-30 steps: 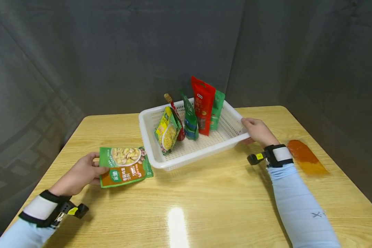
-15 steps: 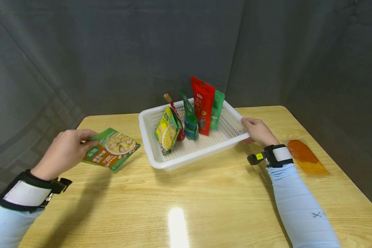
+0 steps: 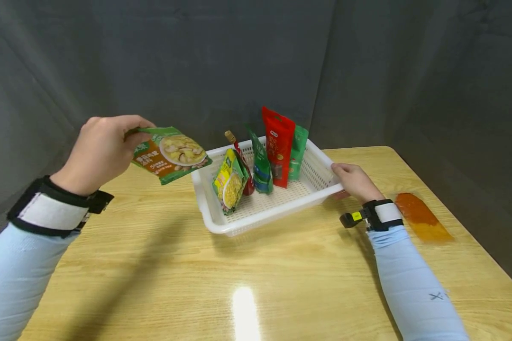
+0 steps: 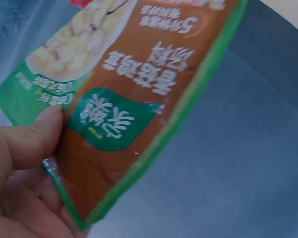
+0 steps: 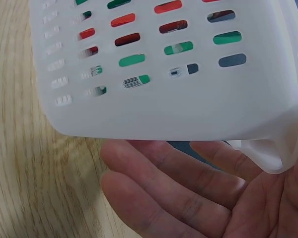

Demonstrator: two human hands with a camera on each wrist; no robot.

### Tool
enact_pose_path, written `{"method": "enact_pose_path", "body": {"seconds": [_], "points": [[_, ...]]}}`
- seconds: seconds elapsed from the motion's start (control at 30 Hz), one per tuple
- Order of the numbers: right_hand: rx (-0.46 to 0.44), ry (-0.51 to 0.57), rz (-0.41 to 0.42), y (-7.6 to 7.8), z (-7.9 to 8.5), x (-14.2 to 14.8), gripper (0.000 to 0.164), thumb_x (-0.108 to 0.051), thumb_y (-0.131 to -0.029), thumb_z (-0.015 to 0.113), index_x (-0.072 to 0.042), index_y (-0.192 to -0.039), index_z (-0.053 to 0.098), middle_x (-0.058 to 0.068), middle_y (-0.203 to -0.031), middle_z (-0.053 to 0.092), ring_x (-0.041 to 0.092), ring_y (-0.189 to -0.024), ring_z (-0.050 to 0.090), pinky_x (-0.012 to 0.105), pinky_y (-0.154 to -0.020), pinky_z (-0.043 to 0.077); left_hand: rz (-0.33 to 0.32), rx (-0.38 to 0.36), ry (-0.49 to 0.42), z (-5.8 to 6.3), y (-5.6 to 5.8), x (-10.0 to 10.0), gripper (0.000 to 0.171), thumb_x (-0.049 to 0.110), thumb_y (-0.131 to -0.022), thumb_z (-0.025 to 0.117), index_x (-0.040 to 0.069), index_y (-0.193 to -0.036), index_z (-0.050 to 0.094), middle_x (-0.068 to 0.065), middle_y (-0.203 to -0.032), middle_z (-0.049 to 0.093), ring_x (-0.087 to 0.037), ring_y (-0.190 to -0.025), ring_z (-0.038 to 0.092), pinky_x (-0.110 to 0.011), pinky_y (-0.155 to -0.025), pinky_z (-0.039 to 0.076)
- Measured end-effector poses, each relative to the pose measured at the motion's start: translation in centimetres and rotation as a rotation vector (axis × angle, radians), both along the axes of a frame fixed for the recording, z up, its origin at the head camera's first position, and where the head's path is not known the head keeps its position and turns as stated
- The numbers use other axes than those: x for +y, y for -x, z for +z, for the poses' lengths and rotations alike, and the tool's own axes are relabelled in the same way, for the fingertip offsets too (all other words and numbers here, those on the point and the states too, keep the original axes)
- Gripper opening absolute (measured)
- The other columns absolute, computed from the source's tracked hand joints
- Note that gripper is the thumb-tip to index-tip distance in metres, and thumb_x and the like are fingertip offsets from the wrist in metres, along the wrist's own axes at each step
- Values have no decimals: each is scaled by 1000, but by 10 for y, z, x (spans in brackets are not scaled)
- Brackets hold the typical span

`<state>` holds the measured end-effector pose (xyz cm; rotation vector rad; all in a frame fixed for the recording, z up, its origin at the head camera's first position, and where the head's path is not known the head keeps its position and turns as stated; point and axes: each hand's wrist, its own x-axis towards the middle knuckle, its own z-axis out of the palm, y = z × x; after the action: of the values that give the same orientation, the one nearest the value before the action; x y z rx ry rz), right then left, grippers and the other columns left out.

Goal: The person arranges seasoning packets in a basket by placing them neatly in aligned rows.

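Observation:
My left hand (image 3: 102, 151) pinches one edge of a green and brown seasoning packet (image 3: 177, 154) between thumb and fingers. The packet is up off the table, its far corner overlapping the basket's left rim in the head view. In the left wrist view, the thumb (image 4: 37, 136) lies on the printed front, which pictures a bowl of food. My right hand (image 3: 358, 182) grips the right end of a white plastic basket (image 3: 277, 213), thumb at the rim. From the right wrist, its fingers (image 5: 179, 193) show curled beneath the rim, beside the slotted wall (image 5: 164, 114).
Inside the basket stand a yellow packet (image 3: 231, 182), a red bottle with a gold cap (image 3: 230, 137), a dark green packet (image 3: 261, 166), a tall red packet (image 3: 279, 142) and a green pouch (image 3: 299, 149). An orange-red packet (image 3: 422, 215) lies on the table at right.
My left hand has lifted the packet from the table, first left and up, then higher and back right toward the basket. The right hand and basket have stayed put.

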<state>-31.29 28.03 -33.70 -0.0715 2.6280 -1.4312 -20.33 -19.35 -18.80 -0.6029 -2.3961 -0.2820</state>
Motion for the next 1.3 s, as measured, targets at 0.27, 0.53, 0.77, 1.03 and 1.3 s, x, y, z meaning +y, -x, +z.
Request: {"method": "enact_pose_path", "body": {"seconds": [0.27,0.53,0.77,1.03,1.3], "points": [[15,31,16,0,-2,-8,66,-47,-106,33,1,-152,34,28,-128,51,37,-105,58,49,-82,57,-124,-6,22,5,22,30,15,-7,-89,68,0,-101,73,-16,-92,73,-30,-75,68,-46,-64,55],[5,26,18,-2,0,-14,64,-45,-107,33,0,-152,33,27,-130,50,37,-107,57,48,-81,57,-207,-105,71,0,37,37,19,-9,-87,69,3,-101,74,-11,-93,73,-24,-76,68,-42,-65,56],[-13,11,4,-4,2,-13,65,-47,-106,33,-2,-154,31,26,-133,48,38,-110,55,49,-85,55,-308,-164,149,-6,47,39,25,-13,-82,72,8,-94,77,-4,-91,74,-19,-77,68,-36,-65,56],[-6,7,-2,-6,0,-12,65,-47,-106,32,-2,-154,31,26,-132,50,37,-108,57,49,-85,55,-347,-212,194,-7,54,43,33,-20,-78,69,9,-90,77,-3,-92,73,-18,-79,66,-34,-67,57],[0,13,0,-6,-2,-14,63,-45,-107,33,-1,-152,34,27,-130,50,36,-105,58,49,-82,56,-339,-280,222,-17,66,40,36,-23,-77,66,9,-89,76,-4,-92,73,-20,-80,65,-36,-68,56]]}}
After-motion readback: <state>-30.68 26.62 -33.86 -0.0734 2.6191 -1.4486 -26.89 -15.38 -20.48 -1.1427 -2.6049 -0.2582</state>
